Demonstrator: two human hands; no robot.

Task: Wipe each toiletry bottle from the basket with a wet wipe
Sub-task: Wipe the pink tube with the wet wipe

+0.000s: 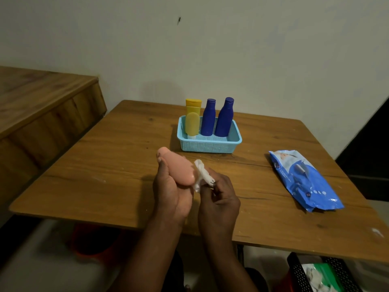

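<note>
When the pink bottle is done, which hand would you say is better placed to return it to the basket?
Left, probably: the left hand already grips the pink bottle, while the right hand pinches the wet wipe. The basket lies just beyond.

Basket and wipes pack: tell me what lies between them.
Nothing; in the head view, only bare table lies between the basket and the wipes pack.

I'm in a plain room of a home: beyond my hands (195, 192) a wooden counter (105, 165) stands against a bare painted wall (231, 49), a light blue basket (210, 144) of toiletry bottles (225, 116) sits on it, and a wood-panelled piece of furniture (42, 106) stands off to my left
</note>
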